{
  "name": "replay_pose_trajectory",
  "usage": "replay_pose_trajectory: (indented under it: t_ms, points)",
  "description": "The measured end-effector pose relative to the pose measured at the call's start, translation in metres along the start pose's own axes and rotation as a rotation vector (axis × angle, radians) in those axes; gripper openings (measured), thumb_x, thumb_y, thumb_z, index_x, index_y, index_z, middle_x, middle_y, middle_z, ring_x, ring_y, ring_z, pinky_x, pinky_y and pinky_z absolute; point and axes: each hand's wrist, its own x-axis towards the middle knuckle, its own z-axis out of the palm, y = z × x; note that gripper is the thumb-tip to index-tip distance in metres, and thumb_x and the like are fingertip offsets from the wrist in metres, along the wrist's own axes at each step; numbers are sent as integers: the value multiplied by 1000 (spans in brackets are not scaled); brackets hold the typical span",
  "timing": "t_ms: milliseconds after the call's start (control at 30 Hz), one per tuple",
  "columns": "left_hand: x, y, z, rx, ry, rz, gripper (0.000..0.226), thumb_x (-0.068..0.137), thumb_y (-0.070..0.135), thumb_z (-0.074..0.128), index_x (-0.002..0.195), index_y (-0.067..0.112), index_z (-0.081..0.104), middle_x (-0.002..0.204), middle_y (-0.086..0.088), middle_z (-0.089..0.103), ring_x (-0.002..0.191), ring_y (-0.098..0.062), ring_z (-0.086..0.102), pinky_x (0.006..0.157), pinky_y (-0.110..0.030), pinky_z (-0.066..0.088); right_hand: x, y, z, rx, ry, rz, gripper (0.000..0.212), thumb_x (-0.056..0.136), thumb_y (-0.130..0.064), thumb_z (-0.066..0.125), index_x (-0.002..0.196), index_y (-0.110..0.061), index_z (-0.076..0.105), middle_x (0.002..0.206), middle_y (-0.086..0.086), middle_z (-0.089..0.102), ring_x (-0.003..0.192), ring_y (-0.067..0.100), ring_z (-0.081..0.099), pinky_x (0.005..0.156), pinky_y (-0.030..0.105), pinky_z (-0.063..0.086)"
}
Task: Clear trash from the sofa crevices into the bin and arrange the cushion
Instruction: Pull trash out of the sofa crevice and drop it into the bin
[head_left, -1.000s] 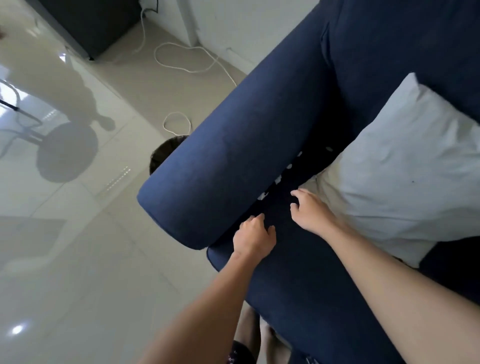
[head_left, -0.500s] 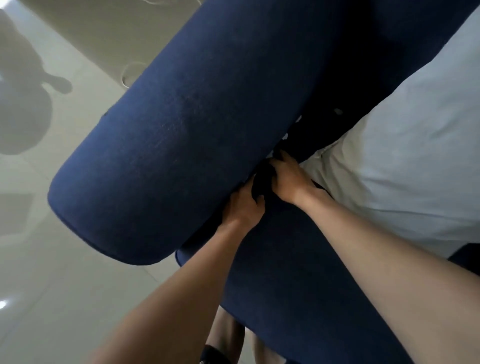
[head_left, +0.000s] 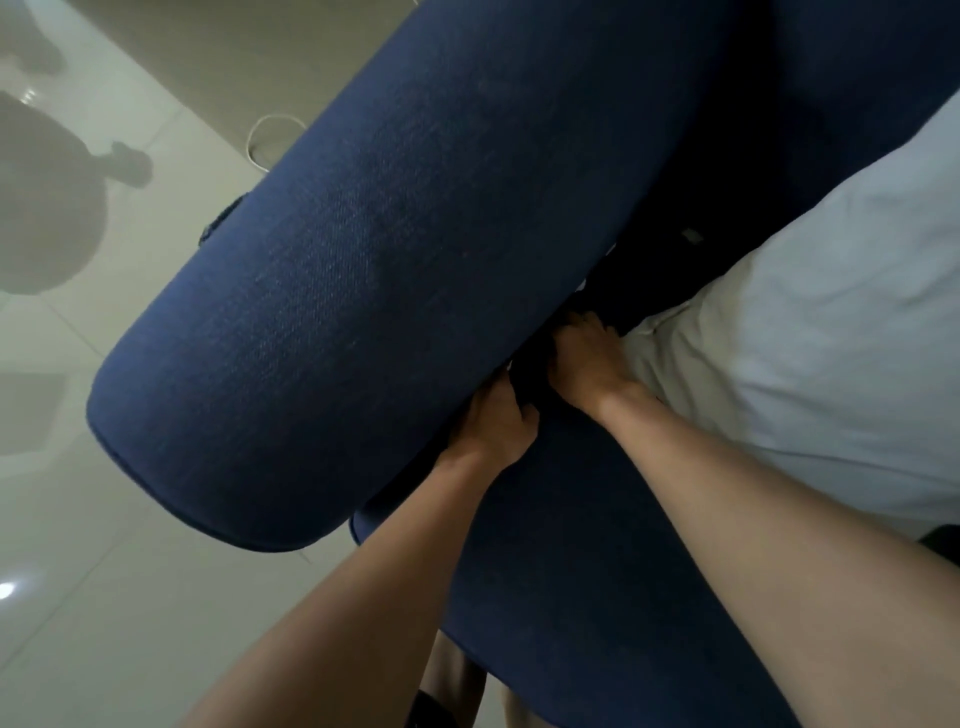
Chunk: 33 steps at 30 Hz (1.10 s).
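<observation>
Here I see both hands at the crevice (head_left: 582, 312) between the sofa armrest (head_left: 374, 280) and the seat cushion (head_left: 582, 545); this gap is the thing that matters for the next move. Its long axis runs from about 7 o'clock, near the hands, up to about 1 o'clock, toward the back of the sofa; so the trash lies ahead of the fingers, deeper along that line. One small pale scrap (head_left: 691, 234) shows at 1 o'clock from the right hand (head_left: 587, 364), well apart from it, and another pale bit (head_left: 581, 285) peeps out at the armrest edge, just above the fingertips.

The right hand is the nearer one, I judge; its fingers bend down into the dark gap, and I cannot tell whether they pinch something. The left hand (head_left: 493, 421) is curled narrow at the foot of the armrest, at 7 o'clock from the right; it seems to press the fabric, and I see nothing in it.

The white pillow (head_left: 810, 332) lies on the seat, touching the right wrist on its 3 o'clock side; it is tilted and not yet arranged. The surface is soft blue cloth that gives way; the floor (head_left: 104, 571) is glossy pale tile. Behind the armrest, at 10 o'clock, a dark rim (head_left: 223, 221) peeps out; maybe the bin, I cannot say. A white cable (head_left: 270, 130) lies further away.
</observation>
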Motion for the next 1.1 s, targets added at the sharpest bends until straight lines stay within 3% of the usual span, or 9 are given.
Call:
replay_pose_trajectory:
  t_ms: [100,200,333,433,567,733,900,1000,1100]
  points:
    - [-15,7,-4,-13,88,12,61,94,26,54,150,15,31,153,-5,38,140,-19,38,117,-34,32,-12,2,-4,194,114,21,27,94,-4,46,114,-2,64,120,18,61,106,32,59,86,41,52]
    - [-38,21,-14,-77,155,4,35,94,21,55,127,12,51,127,-5,60,115,-22,59,93,-33,52,-31,2,-15,318,214,32,20,91,-8,55,103,-4,70,111,14,67,99,28,64,79,38,55]
    - [-70,49,-39,-58,220,39,17,95,18,49,110,12,48,102,-9,64,87,-29,63,62,-32,44,-60,-1,-50,472,365,113,14,86,-18,66,94,-7,64,93,7,71,82,23,67,65,32,53]
    - [-94,76,-69,-101,254,60,15,96,19,43,110,15,41,98,-7,60,83,-28,60,64,-36,46,-81,-7,-89,525,391,99,19,91,-16,60,108,-6,62,102,12,67,94,28,63,78,39,54]
    - [-114,108,-129,-188,374,10,27,97,20,45,123,13,42,100,-7,58,83,-24,55,69,-37,46,-101,-21,-157,542,419,8,21,93,-14,54,82,0,65,90,11,58,80,25,57,74,34,49]
    - [-113,124,-211,-312,545,57,20,94,21,51,87,3,58,83,-7,62,71,-20,53,55,-29,41,-98,-68,-241,582,492,-138,14,92,-19,58,92,-8,68,103,5,58,89,15,57,79,27,48]
    - [-101,99,-275,-372,629,61,26,90,11,52,69,-3,58,58,-6,47,51,-21,38,36,-16,28,-64,-139,-268,593,462,-183,14,89,-8,54,87,-1,66,74,-3,60,71,15,54,67,26,46]
    - [-85,56,-307,-369,655,-14,27,86,7,54,64,-8,58,55,-17,47,58,-23,35,48,-27,28,-31,-184,-256,584,375,-177,15,90,-7,53,89,-3,67,72,-7,61,71,15,54,67,27,48]
    - [-63,0,-343,-380,657,-130,28,87,10,55,64,-5,58,58,-17,49,59,-23,38,58,-29,32,9,-233,-240,568,286,-168,12,89,-14,61,94,-6,69,91,3,69,79,13,59,69,24,46]
